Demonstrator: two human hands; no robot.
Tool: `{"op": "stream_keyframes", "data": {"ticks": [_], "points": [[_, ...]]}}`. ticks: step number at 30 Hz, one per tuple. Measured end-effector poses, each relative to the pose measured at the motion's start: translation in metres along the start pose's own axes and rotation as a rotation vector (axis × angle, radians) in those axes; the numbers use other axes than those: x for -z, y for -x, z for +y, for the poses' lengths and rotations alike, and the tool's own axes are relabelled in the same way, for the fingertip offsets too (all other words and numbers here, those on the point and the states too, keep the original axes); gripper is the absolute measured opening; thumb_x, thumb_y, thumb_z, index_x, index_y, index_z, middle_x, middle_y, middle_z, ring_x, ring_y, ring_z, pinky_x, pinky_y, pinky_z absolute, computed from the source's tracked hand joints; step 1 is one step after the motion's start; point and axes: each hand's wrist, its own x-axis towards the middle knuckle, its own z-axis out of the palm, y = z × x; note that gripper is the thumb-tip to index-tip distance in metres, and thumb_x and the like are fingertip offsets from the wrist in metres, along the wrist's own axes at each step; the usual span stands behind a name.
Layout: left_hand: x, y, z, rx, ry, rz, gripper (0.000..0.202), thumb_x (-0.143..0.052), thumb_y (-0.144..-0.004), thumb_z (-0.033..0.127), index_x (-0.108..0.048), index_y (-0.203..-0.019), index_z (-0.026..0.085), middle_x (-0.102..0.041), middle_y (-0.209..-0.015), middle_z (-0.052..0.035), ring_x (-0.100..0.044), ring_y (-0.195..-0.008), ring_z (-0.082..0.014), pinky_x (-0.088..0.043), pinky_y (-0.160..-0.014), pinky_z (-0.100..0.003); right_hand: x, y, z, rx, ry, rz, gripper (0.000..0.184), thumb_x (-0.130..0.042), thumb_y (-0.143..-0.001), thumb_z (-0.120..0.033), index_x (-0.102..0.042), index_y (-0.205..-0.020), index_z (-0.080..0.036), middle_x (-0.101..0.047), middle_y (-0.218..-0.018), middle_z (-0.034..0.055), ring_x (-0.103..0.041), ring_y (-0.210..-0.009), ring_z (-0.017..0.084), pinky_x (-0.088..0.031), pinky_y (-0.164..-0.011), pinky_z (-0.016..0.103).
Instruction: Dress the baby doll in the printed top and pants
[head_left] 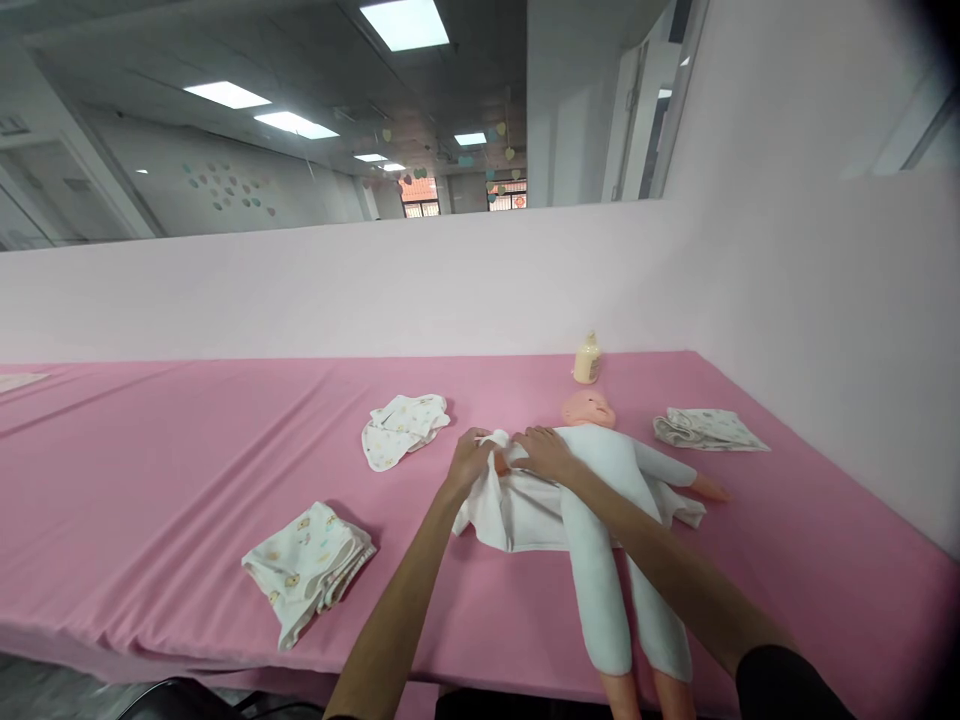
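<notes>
A baby doll (589, 410) lies on its back on the pink sheet, its head away from me and its legs towards me. Pale clothing covers its body and legs, and one sleeved arm reaches out to the right. A white garment (525, 520) is spread under its side. My left hand (471, 462) is closed on the garment's cloth beside the doll's left-side arm. Close by, my right hand (547, 452) curls over the cloth at that same arm. A small skin-coloured patch of the doll shows between my hands; my fingertips are partly hidden.
A folded printed cloth (307, 565) lies front left, and a smaller printed cloth (405, 428) farther back. Another folded cloth (709, 430) is at the right. A cream pump bottle (587, 360) stands near the back wall. A white wall (825, 330) bounds the right side.
</notes>
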Motion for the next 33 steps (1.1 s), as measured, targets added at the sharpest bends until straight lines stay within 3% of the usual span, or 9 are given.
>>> {"op": "stream_keyframes", "data": {"ticks": [4, 8, 10, 13, 17, 25, 29, 31, 33], "points": [[-0.027, 0.026, 0.017, -0.027, 0.251, -0.266, 0.036, -0.062, -0.081, 0.031, -0.057, -0.114, 0.019, -0.066, -0.103, -0.0072, -0.062, -0.085, -0.0164, -0.048, -0.075, -0.027, 0.004, -0.001, -0.001, -0.049, 0.003, 0.021, 0.035, -0.057, -0.090, -0.031, -0.058, -0.122, -0.017, -0.059, -0.117, 0.0118, -0.055, -0.107, 0.022, -0.039, -0.091, 0.031], [-0.023, 0.051, 0.019, -0.064, 0.205, -0.448, 0.052, -0.067, -0.081, 0.036, -0.051, -0.130, 0.028, -0.062, -0.113, -0.0070, -0.059, -0.094, -0.0175, -0.046, -0.080, -0.028, 0.019, 0.000, 0.014, -0.092, 0.016, 0.047, 0.019, -0.049, -0.093, -0.027, -0.064, -0.103, -0.022, -0.060, -0.108, 0.0073, -0.057, -0.099, 0.020, -0.040, -0.083, 0.028], [-0.016, 0.060, 0.015, -0.076, 0.150, -0.489, 0.056, -0.067, -0.081, 0.038, -0.049, -0.134, 0.029, -0.060, -0.110, -0.0067, -0.056, -0.095, -0.0174, -0.044, -0.080, -0.028, 0.025, 0.000, 0.023, -0.159, 0.038, 0.065, 0.022, -0.043, -0.094, -0.022, -0.065, -0.098, -0.019, -0.060, -0.105, 0.0095, -0.058, -0.094, 0.021, -0.041, -0.080, 0.031], [-0.008, 0.070, 0.008, -0.068, 0.111, -0.546, 0.059, -0.061, -0.086, 0.042, -0.043, -0.140, 0.027, -0.055, -0.090, -0.0023, -0.051, -0.078, -0.0144, -0.041, -0.070, -0.027, 0.026, 0.000, 0.031, -0.279, 0.066, 0.081, 0.027, -0.037, -0.092, -0.010, -0.063, -0.100, -0.013, -0.060, -0.106, 0.0147, -0.059, -0.090, 0.023, -0.042, -0.075, 0.032], [-0.006, 0.076, 0.005, -0.087, 0.028, -0.579, 0.055, -0.061, -0.085, 0.042, -0.047, -0.134, 0.022, -0.042, -0.076, 0.0027, -0.042, -0.072, -0.0125, -0.038, -0.068, -0.026, 0.022, 0.003, 0.033, -0.363, 0.086, 0.097, 0.033, -0.036, -0.086, -0.001, -0.061, -0.106, -0.011, -0.060, -0.111, 0.0174, -0.059, -0.097, 0.026, -0.043, -0.075, 0.033], [-0.032, 0.090, 0.008, -0.095, -0.037, -0.702, 0.049, -0.055, -0.086, 0.038, -0.045, -0.132, 0.023, -0.041, -0.070, 0.0050, -0.042, -0.064, -0.0123, -0.036, -0.059, -0.024, 0.025, 0.008, 0.022, -0.367, 0.036, 0.111, 0.035, -0.037, -0.087, -0.004, -0.061, -0.111, -0.014, -0.060, -0.113, 0.0182, -0.057, -0.101, 0.028, -0.046, -0.078, 0.035], [-0.037, 0.093, 0.016, -0.141, -0.260, -0.670, 0.048, -0.052, -0.088, 0.041, -0.048, -0.132, 0.022, -0.052, -0.072, 0.0021, -0.052, -0.067, -0.0159, -0.040, -0.062, -0.027, 0.034, 0.048, 0.024, -0.309, -0.046, 0.182, 0.028, -0.040, -0.095, -0.023, -0.061, -0.113, -0.018, -0.060, -0.119, 0.0136, -0.056, -0.106, 0.024, -0.044, -0.089, 0.034], [-0.039, 0.091, 0.027, -0.242, -0.469, -0.510, 0.040, -0.048, -0.090, 0.039, -0.054, -0.126, 0.021, -0.059, -0.079, -0.0022, -0.056, -0.076, -0.0196, -0.042, -0.068, -0.030, 0.042, 0.089, 0.041, -0.368, -0.184, 0.338, 0.031, -0.042, -0.095, -0.034, -0.062, -0.114, -0.018, -0.061, -0.121, 0.0122, -0.054, -0.110, 0.023, -0.040, -0.096, 0.033], [-0.050, 0.085, 0.043, -0.393, -0.619, -0.333, 0.036, -0.044, -0.093, 0.036, -0.056, -0.122, 0.019, -0.062, -0.093, -0.0067, -0.057, -0.091, -0.0235, -0.043, -0.079, -0.035, 0.048, 0.138, 0.071, -0.592, -0.332, 0.503, 0.036, -0.041, -0.095, -0.041, -0.064, -0.109, -0.017, -0.064, -0.112, 0.0115, -0.057, -0.102, 0.022, -0.043, -0.091, 0.033]]}}
